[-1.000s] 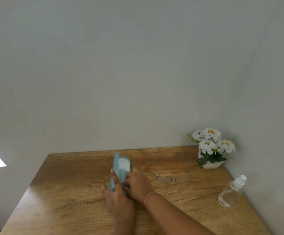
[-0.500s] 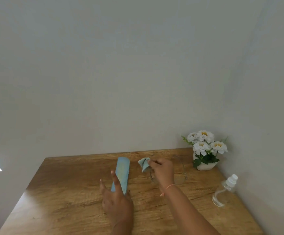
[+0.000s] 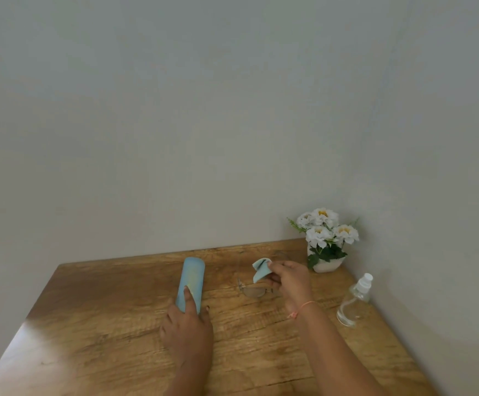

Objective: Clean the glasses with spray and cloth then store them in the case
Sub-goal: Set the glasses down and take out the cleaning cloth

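A light blue glasses case (image 3: 191, 278) lies closed on the wooden table (image 3: 118, 324), pointing away from me. My left hand (image 3: 188, 324) rests on its near end, index finger straight along the lid. My right hand (image 3: 288, 281) is raised to the right of the case and pinches a small light blue cloth (image 3: 261, 269) between thumb and fingers. The clear-framed glasses (image 3: 256, 291) lie on the table just below that hand, partly hidden by it. A clear spray bottle (image 3: 353, 304) with a white nozzle stands at the right edge.
A white pot of white flowers (image 3: 325, 241) stands in the far right corner, behind the glasses. Walls close the table at the back and on the right. Bright light falls on the table's near left part.
The case, open a second ago, now lies closed under my left hand. My right hand drew the cloth out of it and carried it right, over the glasses.
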